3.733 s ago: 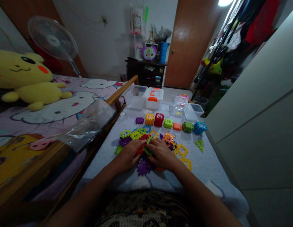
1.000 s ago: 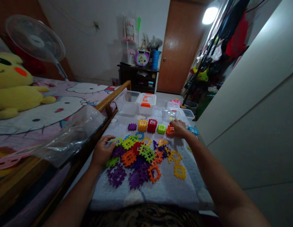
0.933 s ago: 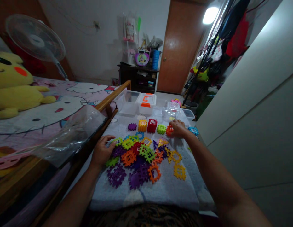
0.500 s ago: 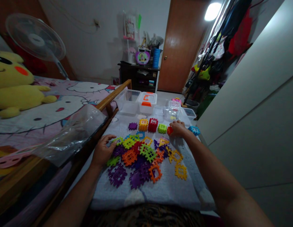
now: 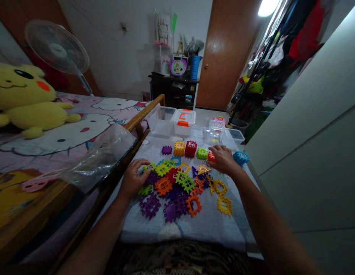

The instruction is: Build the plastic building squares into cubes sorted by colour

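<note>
My left hand (image 5: 134,178) is at the left edge of a loose pile of interlocking plastic building blocks. Its thumb and fingers close around a lime green window block (image 5: 149,167). My right hand (image 5: 222,159) is palm down at the right of a row of sorted blocks, fingers apart beside an orange block (image 5: 211,156) that it partly hides. Left of that, the row has a green block (image 5: 202,153), a red stack (image 5: 190,149), a yellow stack (image 5: 179,148) and a purple block (image 5: 166,150). Blue blocks (image 5: 241,157) sit beyond my right hand.
Clear plastic boxes (image 5: 162,121), one lidded box with orange clips (image 5: 184,121), stand at the table's far end. A wooden bed rail (image 5: 143,113) and a plastic bag (image 5: 108,152) border the left. A pale cabinet (image 5: 309,152) rises on the right.
My right hand's fingers have spread from their pinch at the orange block. My left hand stays by the green window block. The whole view has shifted slightly.
</note>
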### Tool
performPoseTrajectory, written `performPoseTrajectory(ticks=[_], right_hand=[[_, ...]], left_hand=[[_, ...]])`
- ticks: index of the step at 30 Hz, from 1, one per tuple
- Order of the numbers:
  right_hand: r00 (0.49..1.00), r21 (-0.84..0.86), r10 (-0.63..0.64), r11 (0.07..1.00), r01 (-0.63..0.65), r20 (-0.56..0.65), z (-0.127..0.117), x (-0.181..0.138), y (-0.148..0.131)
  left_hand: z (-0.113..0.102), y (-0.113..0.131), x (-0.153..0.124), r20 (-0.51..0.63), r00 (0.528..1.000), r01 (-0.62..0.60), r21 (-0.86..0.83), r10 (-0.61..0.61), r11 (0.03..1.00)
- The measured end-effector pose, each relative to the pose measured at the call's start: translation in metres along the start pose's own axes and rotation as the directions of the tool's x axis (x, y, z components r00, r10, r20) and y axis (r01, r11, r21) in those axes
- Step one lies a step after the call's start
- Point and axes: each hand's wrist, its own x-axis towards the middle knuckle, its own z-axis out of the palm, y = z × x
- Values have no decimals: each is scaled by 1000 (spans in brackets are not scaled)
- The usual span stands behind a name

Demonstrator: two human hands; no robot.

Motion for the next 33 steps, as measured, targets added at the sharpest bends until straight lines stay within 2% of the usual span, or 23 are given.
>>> performPoseTrajectory(ticks=[2,5,7,9,15,23,28,33], right_hand=[[998,92,-56,994,57,-11,0,-22,-11],[993,218,-116,969,114,-2,7,-49,-27],[988,289,-157,945,152,-4,13,-61,-37],[981,337,-193,922,190,-26,19,-67,-46],[967,379,-224,890,254,-123,32,-65,-66],[968,425,-170,874,235,-186,44,-62,-66],[950,460,-163,844,275,-267,49,-64,-65],[931,578,-117,755,309,-345,40,-66,-72]], left_hand=[[-8,15,-3,132,987,-90,5,88,996],[-14,36,-10,369,910,-207,16,187,978],[-13,44,-16,444,872,-257,54,207,965],[-9,49,-21,473,858,-278,103,198,955],[1,49,-26,457,872,-277,162,177,947],[3,50,-27,456,876,-266,181,159,947],[-3,53,-23,437,878,-289,161,194,944],[-11,71,-11,356,914,-242,94,195,966]])
